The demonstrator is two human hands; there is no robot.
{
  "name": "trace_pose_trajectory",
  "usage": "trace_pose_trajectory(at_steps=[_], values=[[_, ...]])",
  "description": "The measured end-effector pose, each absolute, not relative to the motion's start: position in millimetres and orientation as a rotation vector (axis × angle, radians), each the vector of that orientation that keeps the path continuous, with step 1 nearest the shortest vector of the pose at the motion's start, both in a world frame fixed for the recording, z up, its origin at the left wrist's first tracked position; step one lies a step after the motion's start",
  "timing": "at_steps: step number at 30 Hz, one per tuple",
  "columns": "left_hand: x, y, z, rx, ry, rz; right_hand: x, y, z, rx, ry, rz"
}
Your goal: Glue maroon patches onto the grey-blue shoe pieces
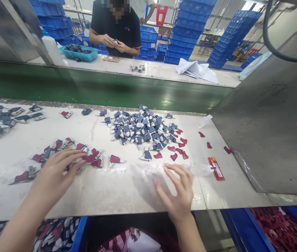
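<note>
My left hand (pixel 59 169) reaches over a pile of small grey-white parts with dark red pieces on them (pixel 89 158) at the left. Its fingers are stretched out with the thumb apart, and they cover some of the parts. Low above the table, my right hand (pixel 177 189) is open, fingers spread and slightly blurred, with nothing between them. Between the hands lies a single part with a red piece (pixel 115 159). Beyond them is a heap of white parts with dark blue pieces (pixel 143 127). Several loose dark red pieces (pixel 178 151) lie at its right edge.
A red-and-yellow packet (pixel 216 169) lies right. More blue-topped parts (pixel 0 119) sit far left. A metal panel (pixel 269 115) bounds the right. Below the edge are blue bins, one with red pieces (pixel 282 227). Across the green belt (pixel 106 85), a person (pixel 117 29) handles a small part.
</note>
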State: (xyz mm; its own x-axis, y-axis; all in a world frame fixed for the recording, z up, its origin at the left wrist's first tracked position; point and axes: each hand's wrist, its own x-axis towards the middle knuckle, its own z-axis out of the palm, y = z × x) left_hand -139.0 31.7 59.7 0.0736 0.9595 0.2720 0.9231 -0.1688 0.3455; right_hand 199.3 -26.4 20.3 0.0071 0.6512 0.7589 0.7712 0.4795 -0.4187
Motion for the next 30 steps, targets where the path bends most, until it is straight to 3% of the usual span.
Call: trace_pose_trajectory(at_steps=[5, 13, 18, 30], values=[[-136.1, 71.5, 84.3, 2.434, 2.088, 0.661, 243.9, -49.2, 4.5, -1.657, -1.311, -0.501], [-7.5, 233.2, 93.0, 2.641, 1.49, 0.41, 252.5, -44.8, -13.4, -1.883, -1.274, -0.336], [46.1, 321.8, 84.0, 2.585, 1.422, 0.228, 258.5, -39.4, -24.5, -1.915, -1.349, -0.254], [53.0, 310.5, 65.0, 2.516, 1.252, 0.07, 258.7, -40.6, -23.7, -1.857, -1.342, -0.242]])
